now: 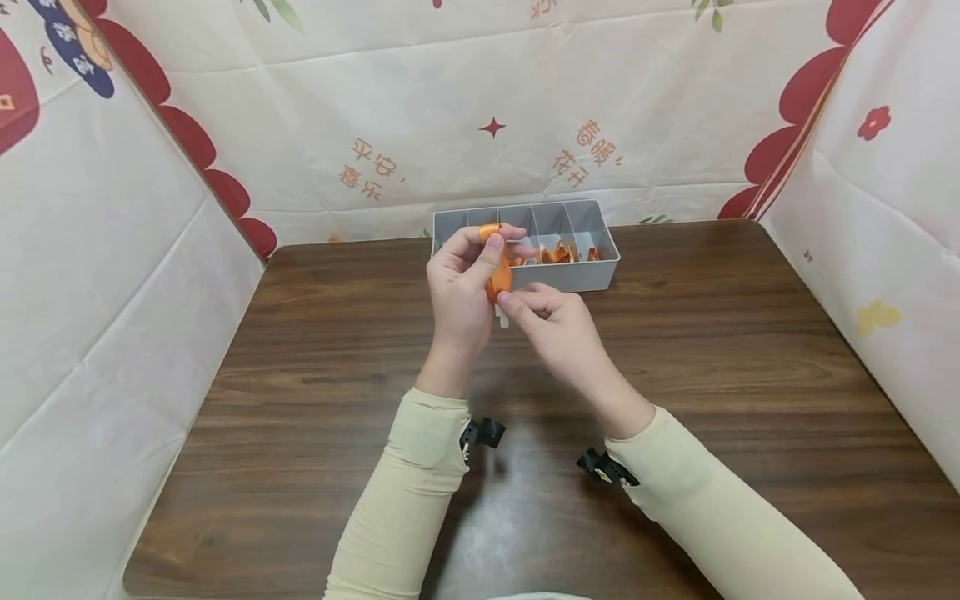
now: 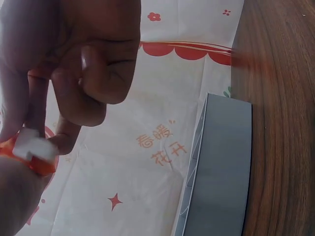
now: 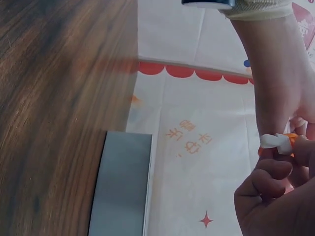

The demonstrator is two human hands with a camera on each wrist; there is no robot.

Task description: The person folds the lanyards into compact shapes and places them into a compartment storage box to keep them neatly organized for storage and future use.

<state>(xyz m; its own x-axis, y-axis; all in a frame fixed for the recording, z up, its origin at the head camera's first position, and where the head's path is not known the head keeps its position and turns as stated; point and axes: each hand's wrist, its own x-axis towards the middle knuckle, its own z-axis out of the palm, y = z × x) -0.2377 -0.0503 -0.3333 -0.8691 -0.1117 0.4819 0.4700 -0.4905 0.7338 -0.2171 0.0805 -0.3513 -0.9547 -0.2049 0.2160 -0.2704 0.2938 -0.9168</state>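
In the head view, a glossy orange ribbon-like strip [image 1: 500, 279] hangs from my left hand [image 1: 459, 292], pinched between thumb and fingers. One part of it loops over the index finger. Lower down, my right hand [image 1: 562, 333] pinches the strip near its bottom end with thumb and fingertips. A small white piece [image 1: 503, 318] sticks out below that end. Both wrist views show this white piece [image 3: 275, 142] against the orange material, blurred in the left wrist view. Its exact kind cannot be told.
Behind the hands stands a grey divided box [image 1: 570, 277], with orange strips [image 1: 557, 254] in several compartments. The left hand hides part of it. A brown wood-grain table [image 1: 315, 400] lies beneath, enclosed by a printed white cloth [image 1: 465, 100] at the back and sides.
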